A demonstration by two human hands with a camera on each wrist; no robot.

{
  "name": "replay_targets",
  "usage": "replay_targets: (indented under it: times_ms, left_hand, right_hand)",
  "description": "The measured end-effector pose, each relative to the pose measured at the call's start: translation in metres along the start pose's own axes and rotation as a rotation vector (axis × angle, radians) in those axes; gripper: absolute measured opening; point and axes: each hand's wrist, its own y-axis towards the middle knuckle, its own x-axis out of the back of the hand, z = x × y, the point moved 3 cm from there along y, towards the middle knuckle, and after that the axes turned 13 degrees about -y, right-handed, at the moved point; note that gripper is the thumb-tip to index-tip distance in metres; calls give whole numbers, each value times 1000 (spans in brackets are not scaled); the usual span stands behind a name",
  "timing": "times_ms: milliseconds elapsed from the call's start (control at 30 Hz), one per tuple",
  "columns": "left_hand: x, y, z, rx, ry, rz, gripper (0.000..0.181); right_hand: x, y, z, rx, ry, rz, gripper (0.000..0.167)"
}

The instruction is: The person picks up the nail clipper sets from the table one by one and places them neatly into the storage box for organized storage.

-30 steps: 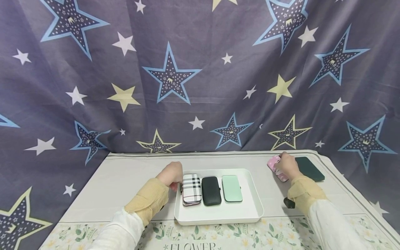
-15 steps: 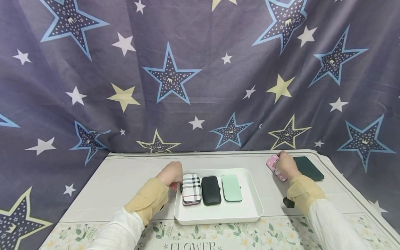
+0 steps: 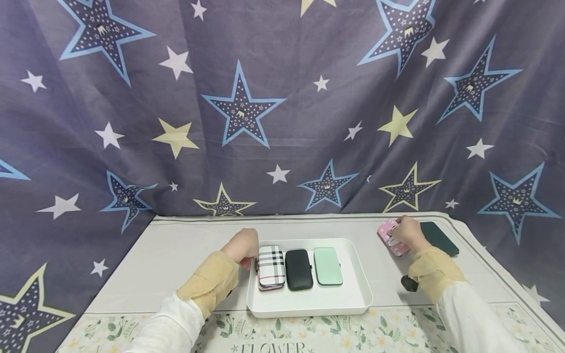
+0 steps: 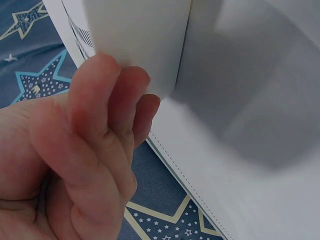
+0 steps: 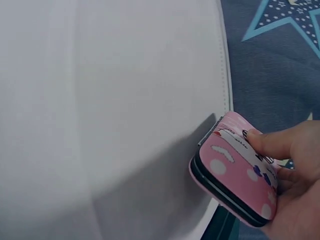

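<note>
In the head view my right hand (image 3: 410, 233) is at the far right of the table. Its thumb and fingers hold a small pink clasp case (image 5: 240, 172) with white dots and a cartoon print. The case looks tilted; whether it touches the table I cannot tell. My left hand (image 3: 243, 247) is at the left side of a white tray (image 3: 309, 306). Close up, its curled fingers (image 4: 95, 85) grip at the tray's outer wall. Inside the tray lie a plaid case (image 3: 271, 266), a black case (image 3: 298, 269) and a mint green case (image 3: 328, 266), side by side.
A dark green flat case (image 3: 438, 239) lies just right of my right hand, partly hidden by it. The pale tablecloth (image 3: 176, 264) has a floral band along the front. A star-patterned curtain (image 3: 282, 122) hangs behind the table.
My right hand has shifted slightly to the right, and more of the pink clasp case shows. My left hand and the tray hold their place.
</note>
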Motion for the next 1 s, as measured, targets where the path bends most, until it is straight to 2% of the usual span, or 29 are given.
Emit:
replay_targets:
  times_ms: [167,333,500,667,767,900,1000]
  left_hand:
    - [1,0,0,-1,-5,-7,11]
    - [1,0,0,0,-24,-8,15]
    - [1,-1,0,-7,-49,-7,18]
    - [0,-1,1,-15,-63,-15,19]
    - [0,-1,1,-17,-63,-17,19]
    - [1,-1,1,-13,-63,-19,18]
    - [1,-1,0,-6,-68,-18,17]
  right_hand:
    - [7,2,-3,-23,66,10,51]
    - [9,11,-11,-32,145,-18,46]
    - [18,9,-6,-76,180,-7,47]
    - [20,10,-3,-128,419,33,45]
    - [21,9,2,-154,553,59,49]
    - [26,6,11,-147,627,81,51]
    - [30,3,19,-110,679,93,40]
